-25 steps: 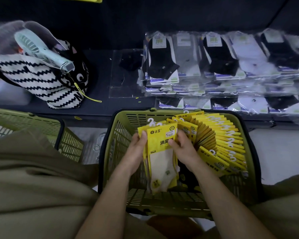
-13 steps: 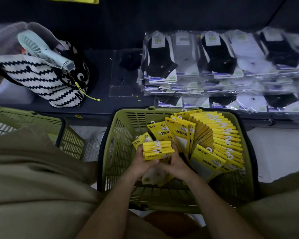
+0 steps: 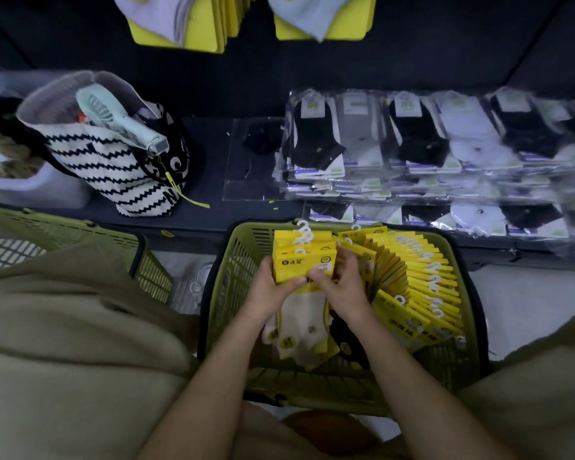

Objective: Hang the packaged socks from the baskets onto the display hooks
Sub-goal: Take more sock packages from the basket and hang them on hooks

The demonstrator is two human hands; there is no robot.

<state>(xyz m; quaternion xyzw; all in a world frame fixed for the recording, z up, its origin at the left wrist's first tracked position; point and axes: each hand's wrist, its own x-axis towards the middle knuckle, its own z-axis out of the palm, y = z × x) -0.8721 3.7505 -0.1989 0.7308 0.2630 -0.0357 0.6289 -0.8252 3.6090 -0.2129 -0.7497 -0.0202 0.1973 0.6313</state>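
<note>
Gripping a squared-up bundle of yellow-carded sock packs [image 3: 304, 260] from either side, the left hand [image 3: 273, 288] and the right hand [image 3: 342, 287] are both clamped on it. The left thumb is laid across the front card, and the right fingers are curled round the bundle's right edge. The pale socks [image 3: 299, 330] of these packs hang below the cards, between the two wrists.

Half a second ago the same bundle was held lower, with the card tops turned edge-on toward the camera. Now it is stood upright, the front card is shown face-on, and its white hangers [image 3: 302, 232] are stacked together at the top. From this it is judged that gathering and squaring are done, and that the bundle is ready to be carried up.

The bundle is held over the left half of the green basket [image 3: 228, 260], not yet lifted clear of it. A long fanned row of packs [image 3: 422, 280] is left in the right half, so most of the hanging is judged still to be done.

The view has also been tilted upward, so hung packs [image 3: 180, 18] are now seen at the top edge; the display hooks themselves cannot be made out. Beyond the basket, clear-wrapped socks [image 3: 412, 144] are stacked on the dark shelf, a striped bag [image 3: 113, 167] with a small fan [image 3: 113, 124] stands to the left, and a second basket [image 3: 80, 234] is placed beside the person's knee.
</note>
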